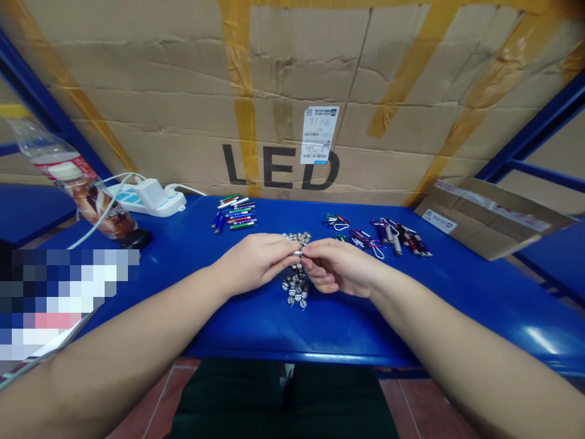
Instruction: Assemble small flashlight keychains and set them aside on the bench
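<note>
Site appears to be a small assembly workshop. A blue bench [256,332] carries sorted groups of coloured tubes [241,213] and small metal parts [297,289]. A large taped carton [178,110] printed "LED" stands behind.

**"LED" in black capitals [280,167] on the big cardboard box [183,103]**

The letters stand low on the big box's front. Overlapping the D, a white shipping label [320,135] carries barcodes and print too small to read. In front of the big box's right end, a small carton [498,213] bears another label [439,222], also illegible; before its left end, a brown-labelled bottle [103,210] shows blurred lettering.
</note>
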`<state>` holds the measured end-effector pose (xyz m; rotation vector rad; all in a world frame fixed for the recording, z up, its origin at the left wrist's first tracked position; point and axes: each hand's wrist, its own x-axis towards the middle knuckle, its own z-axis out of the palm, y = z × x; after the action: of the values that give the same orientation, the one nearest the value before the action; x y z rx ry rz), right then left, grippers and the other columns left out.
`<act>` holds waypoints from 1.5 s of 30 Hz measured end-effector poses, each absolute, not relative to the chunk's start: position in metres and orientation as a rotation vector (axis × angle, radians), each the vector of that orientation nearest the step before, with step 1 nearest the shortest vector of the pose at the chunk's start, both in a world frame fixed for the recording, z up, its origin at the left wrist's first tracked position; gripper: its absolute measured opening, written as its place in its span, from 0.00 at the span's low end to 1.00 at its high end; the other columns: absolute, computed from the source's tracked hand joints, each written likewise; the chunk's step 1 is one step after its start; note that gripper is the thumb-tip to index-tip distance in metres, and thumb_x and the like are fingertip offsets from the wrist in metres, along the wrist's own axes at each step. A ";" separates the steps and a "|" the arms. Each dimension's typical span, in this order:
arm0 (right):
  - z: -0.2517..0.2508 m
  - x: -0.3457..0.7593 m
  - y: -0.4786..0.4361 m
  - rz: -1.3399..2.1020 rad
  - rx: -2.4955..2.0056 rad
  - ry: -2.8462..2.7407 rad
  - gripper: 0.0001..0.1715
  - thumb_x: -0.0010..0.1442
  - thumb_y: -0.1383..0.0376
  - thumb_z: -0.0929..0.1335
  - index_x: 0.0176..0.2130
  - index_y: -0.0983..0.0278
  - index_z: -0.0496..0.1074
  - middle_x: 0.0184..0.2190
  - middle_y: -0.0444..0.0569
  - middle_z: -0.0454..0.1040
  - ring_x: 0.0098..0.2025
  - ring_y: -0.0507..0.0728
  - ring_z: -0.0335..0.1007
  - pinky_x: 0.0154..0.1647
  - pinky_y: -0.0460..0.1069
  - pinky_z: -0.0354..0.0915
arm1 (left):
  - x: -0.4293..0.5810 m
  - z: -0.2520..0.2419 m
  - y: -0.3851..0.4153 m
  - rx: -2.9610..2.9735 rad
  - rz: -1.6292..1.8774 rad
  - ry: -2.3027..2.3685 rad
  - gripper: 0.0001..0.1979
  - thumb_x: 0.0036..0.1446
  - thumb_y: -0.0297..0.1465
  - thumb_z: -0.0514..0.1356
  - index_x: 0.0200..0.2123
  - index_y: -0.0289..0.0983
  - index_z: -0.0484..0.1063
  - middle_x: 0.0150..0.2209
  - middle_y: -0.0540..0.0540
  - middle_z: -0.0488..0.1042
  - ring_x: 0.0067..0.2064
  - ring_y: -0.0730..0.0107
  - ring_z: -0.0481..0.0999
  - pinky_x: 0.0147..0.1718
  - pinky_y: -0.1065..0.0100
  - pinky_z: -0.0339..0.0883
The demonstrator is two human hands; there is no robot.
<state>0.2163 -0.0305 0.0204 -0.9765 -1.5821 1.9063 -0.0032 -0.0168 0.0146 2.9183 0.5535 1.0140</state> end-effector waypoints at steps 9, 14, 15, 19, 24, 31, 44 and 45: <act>0.025 0.232 -0.032 0.418 -0.825 -2.407 0.09 0.73 0.62 0.62 0.43 0.62 0.70 0.40 0.53 0.76 0.41 0.59 0.71 0.44 0.52 0.65 | -0.002 0.011 -0.015 2.643 0.964 0.720 0.11 0.72 0.34 0.57 0.47 0.37 0.79 0.39 0.44 0.83 0.38 0.66 0.82 0.38 0.68 0.74; 0.018 0.221 -0.032 0.699 -0.883 -2.210 0.16 0.71 0.61 0.62 0.31 0.61 0.67 0.26 0.45 0.68 0.29 0.54 0.62 0.33 0.50 0.60 | -0.003 0.012 -0.016 2.753 0.997 0.640 0.10 0.72 0.32 0.58 0.46 0.36 0.79 0.38 0.43 0.83 0.39 0.66 0.82 0.39 0.69 0.74; 0.016 0.218 -0.031 0.912 -0.919 -2.105 0.16 0.70 0.60 0.62 0.29 0.61 0.66 0.23 0.43 0.64 0.25 0.52 0.58 0.29 0.49 0.58 | -0.003 0.012 -0.016 2.797 0.995 0.615 0.10 0.72 0.32 0.57 0.46 0.35 0.78 0.38 0.43 0.82 0.39 0.66 0.82 0.38 0.69 0.74; 0.013 0.212 -0.031 1.719 -1.014 -1.638 0.14 0.65 0.59 0.64 0.29 0.61 0.63 0.17 0.35 0.53 0.18 0.48 0.43 0.21 0.46 0.48 | -0.004 0.012 -0.016 2.909 0.983 0.530 0.12 0.73 0.31 0.56 0.48 0.33 0.77 0.38 0.41 0.82 0.39 0.65 0.82 0.39 0.68 0.75; 0.020 0.217 -0.034 1.173 -1.079 -1.996 0.14 0.70 0.57 0.63 0.33 0.61 0.64 0.26 0.43 0.67 0.26 0.53 0.62 0.29 0.48 0.59 | -0.004 0.011 -0.013 2.828 0.912 0.663 0.11 0.73 0.32 0.56 0.46 0.35 0.78 0.39 0.43 0.83 0.40 0.65 0.82 0.40 0.67 0.75; 0.024 0.225 -0.036 0.416 -0.933 -2.374 0.09 0.74 0.63 0.61 0.42 0.63 0.68 0.40 0.53 0.74 0.41 0.58 0.69 0.44 0.52 0.63 | -0.004 0.013 -0.011 2.642 0.885 0.733 0.12 0.73 0.33 0.56 0.46 0.37 0.79 0.39 0.46 0.83 0.39 0.67 0.82 0.40 0.69 0.73; 0.013 0.212 -0.032 1.017 -1.010 -2.028 0.16 0.69 0.61 0.61 0.29 0.62 0.68 0.21 0.40 0.65 0.25 0.51 0.59 0.32 0.48 0.58 | -0.006 0.009 -0.013 2.860 0.931 0.595 0.12 0.73 0.32 0.55 0.46 0.34 0.78 0.37 0.44 0.82 0.38 0.66 0.81 0.37 0.70 0.72; 0.015 0.215 -0.030 1.054 -1.011 -2.051 0.18 0.69 0.59 0.61 0.30 0.62 0.69 0.21 0.40 0.65 0.24 0.51 0.59 0.31 0.48 0.59 | -0.006 0.010 -0.014 2.852 0.928 0.606 0.12 0.73 0.32 0.55 0.46 0.35 0.77 0.37 0.44 0.82 0.38 0.66 0.81 0.38 0.70 0.72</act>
<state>0.2154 -0.0299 0.0153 -1.0107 -2.0508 1.0541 -0.0055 -0.0137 0.0100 2.8524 0.6057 0.9277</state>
